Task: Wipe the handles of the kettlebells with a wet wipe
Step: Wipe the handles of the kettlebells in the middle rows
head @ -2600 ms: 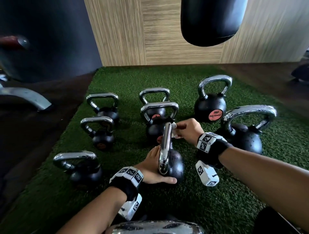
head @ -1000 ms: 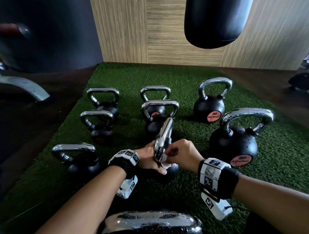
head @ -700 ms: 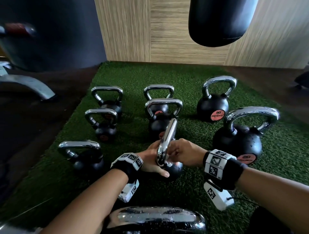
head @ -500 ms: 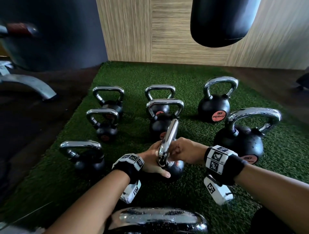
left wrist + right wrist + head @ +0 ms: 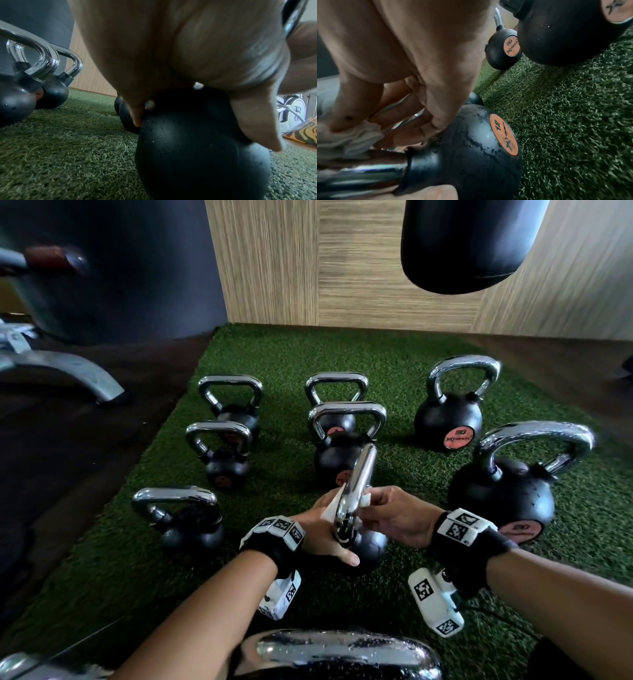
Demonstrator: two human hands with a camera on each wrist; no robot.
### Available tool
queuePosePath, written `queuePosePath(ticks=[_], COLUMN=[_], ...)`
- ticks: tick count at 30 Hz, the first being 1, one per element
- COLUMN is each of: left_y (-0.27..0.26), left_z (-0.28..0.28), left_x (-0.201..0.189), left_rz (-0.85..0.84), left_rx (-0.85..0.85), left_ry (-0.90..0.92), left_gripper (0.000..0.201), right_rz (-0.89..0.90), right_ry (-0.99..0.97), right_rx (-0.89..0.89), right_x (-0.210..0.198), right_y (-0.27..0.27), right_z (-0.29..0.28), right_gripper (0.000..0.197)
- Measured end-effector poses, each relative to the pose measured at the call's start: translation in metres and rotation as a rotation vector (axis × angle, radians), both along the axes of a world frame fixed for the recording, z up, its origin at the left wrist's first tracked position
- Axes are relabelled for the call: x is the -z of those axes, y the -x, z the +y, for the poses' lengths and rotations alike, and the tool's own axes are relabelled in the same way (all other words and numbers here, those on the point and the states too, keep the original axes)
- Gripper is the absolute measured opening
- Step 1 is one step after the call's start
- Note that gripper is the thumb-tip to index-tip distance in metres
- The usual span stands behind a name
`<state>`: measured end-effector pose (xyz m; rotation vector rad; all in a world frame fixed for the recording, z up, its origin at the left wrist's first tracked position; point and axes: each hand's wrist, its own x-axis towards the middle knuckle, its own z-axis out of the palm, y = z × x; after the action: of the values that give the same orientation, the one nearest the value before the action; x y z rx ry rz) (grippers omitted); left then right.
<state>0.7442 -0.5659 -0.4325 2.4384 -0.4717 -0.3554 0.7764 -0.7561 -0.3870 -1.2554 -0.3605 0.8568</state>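
A black kettlebell (image 5: pixel 370 546) marked 18 stands on the green turf (image 5: pixel 428 474) at the centre, its chrome handle (image 5: pixel 358 484) edge-on to me. My left hand (image 5: pixel 318 529) grips the ball from the left, thumb lying along its near side. In the left wrist view the left hand (image 5: pixel 171 47) covers the top of the kettlebell (image 5: pixel 197 148). My right hand (image 5: pixel 394 515) pinches a white wet wipe (image 5: pixel 364 498) against the lower part of the handle. The right wrist view shows the wet wipe (image 5: pixel 347 138) bunched under my fingers (image 5: pixel 406 129), beside the kettlebell (image 5: pixel 471 155).
Several other chrome-handled kettlebells stand around on the turf: a big kettlebell (image 5: pixel 503 498) close on the right, one (image 5: pixel 337 460) just behind, one (image 5: pixel 191 529) to the left, one (image 5: pixel 335 652) right below me. A black punching bag (image 5: pixel 462 244) hangs ahead. A bench leg (image 5: pixel 68 371) lies left.
My right hand with the wipe has slid from the top far end of the handle down to its lower near part. The left hand has stayed on the ball.
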Motion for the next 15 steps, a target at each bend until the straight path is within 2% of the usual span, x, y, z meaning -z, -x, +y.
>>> queuePosePath(ticks=[4, 8, 12, 15], left_y=[0.0, 0.002, 0.006, 0.006], left_z=[0.003, 0.001, -0.001, -0.002], left_x=[0.002, -0.002, -0.004, -0.005], left_rz=[-0.017, -0.05, -0.02, -0.038], left_rx=[-0.012, -0.031, -0.059, -0.066], left_ry=[-0.03, -0.065, -0.094, -0.09], left_gripper=[0.112, 0.096, 0.093, 0.107], right_rz=[0.016, 0.132, 0.158, 0.128], right_ry=[-0.057, -0.167, -0.183, -0.169], right_rx=[0.031, 0.187, 0.211, 0.283], right_x=[0.005, 0.004, 0.004, 0.005], right_y=[0.001, -0.007, -0.007, -0.005], right_z=[0.002, 0.006, 0.009, 0.013], right_gripper=[0.021, 0.032, 0.038, 0.033])
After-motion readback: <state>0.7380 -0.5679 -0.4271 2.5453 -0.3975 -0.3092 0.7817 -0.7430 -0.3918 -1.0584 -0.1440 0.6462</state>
